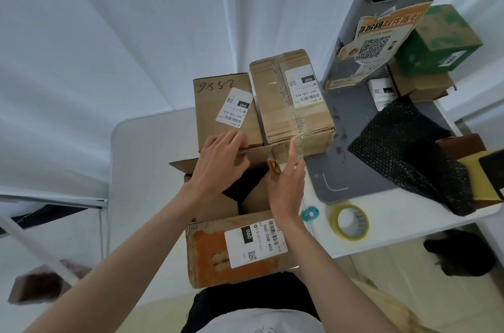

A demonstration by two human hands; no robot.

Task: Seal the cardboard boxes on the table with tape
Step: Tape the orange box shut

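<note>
Open cardboard box (234, 248), orange-printed on its near side and bearing a white shipping label (255, 244), stood at the near edge of the white table (141, 158), its top flaps unfolded and a dark content visible inside; the left hand (221, 166) lay on the far flap (218, 162) with fingers extended and slightly spread, pressing rather than gripping; the right hand (287, 188) stood edge-on at the right flap, fingers straight and together, holding nothing. Just behind stood a plain labelled carton (223, 111) and, beside it, a taped corrugated bundle (291, 103). The yellow-cored tape roll (350, 222) and a small teal cutter (309, 213) lay untouched to the right, near the box. Probable risks: flaps springing up once either hand left for the tape, since neither was pinned; flaps closing askew and leaving a gap for the tape to bridge; the box, overhanging the table edge, slipping toward the person under a push. Further right lay a grey mat (351, 169), black bubble wrap (409, 152), a green carton (436, 40) and a QR-code notice (381, 43); white fabric walls enclosed the space.
</note>
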